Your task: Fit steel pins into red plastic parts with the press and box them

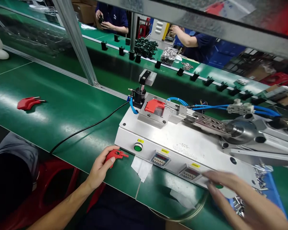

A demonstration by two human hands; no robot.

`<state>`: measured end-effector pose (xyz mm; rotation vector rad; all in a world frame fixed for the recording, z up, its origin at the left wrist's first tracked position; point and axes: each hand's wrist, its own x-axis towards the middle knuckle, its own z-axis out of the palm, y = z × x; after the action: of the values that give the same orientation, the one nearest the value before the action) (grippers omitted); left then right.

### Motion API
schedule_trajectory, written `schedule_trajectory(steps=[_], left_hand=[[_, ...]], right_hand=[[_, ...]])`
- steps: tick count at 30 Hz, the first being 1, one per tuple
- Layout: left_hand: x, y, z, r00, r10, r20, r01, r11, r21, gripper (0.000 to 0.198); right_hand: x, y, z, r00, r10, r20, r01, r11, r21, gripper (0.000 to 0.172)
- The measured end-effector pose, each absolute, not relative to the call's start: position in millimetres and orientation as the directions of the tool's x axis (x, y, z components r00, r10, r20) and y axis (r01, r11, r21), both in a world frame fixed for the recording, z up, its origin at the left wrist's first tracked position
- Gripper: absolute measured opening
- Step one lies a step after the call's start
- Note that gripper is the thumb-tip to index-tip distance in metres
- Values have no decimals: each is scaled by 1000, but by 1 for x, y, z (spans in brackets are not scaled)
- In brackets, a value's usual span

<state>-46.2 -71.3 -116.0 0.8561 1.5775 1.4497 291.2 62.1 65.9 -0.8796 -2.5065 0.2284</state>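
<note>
My left hand (102,167) is closed around a red plastic handle-shaped part (116,154) with a narrow prong pointing right, just off the machine's front left corner. Blurred by motion, my right hand (244,198) is by the front right of the silver bench machine (179,140), fingers stretched and thumb apart, with a green button partly showing behind it. Another red part (154,105) sits in the metal fixture (153,121) on top of the machine, a thin metal rod meeting its right end. A green button (138,147) is on the machine's front left.
Farther left on the green bench (62,118) lies a red part with metal pins (30,103). A blue bin (273,188) of small metal pieces stands at the right. A black cable (88,126) crosses the bench. Beyond the metal frame, black clips line a rail; two people work there.
</note>
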Motion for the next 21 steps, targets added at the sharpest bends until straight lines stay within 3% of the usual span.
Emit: schedule_trajectory(steps=[4,9,12,18,21], left_hand=[[-39,-70,-114,-473,878,-76,84,131,988,35],[-37,-68,-119,-494,868,-52,68,98,993,35],[-36,-68,-122,-460,887,-47,6,56,998,38],[-37,-70,-121,-414,910,-36,-41,21,999,30],[-39,-71,-117,-407,913,19,9,-17,1000,28]], right_hand=[[197,124,93,-720,518,461,461,854,-240,17],[122,202,80,-792,540,284,533,839,-109,13],[112,224,79,-825,498,267,489,866,-104,10],[130,173,122,-685,542,487,528,830,-180,8],[150,113,125,-787,444,428,379,896,-233,7]])
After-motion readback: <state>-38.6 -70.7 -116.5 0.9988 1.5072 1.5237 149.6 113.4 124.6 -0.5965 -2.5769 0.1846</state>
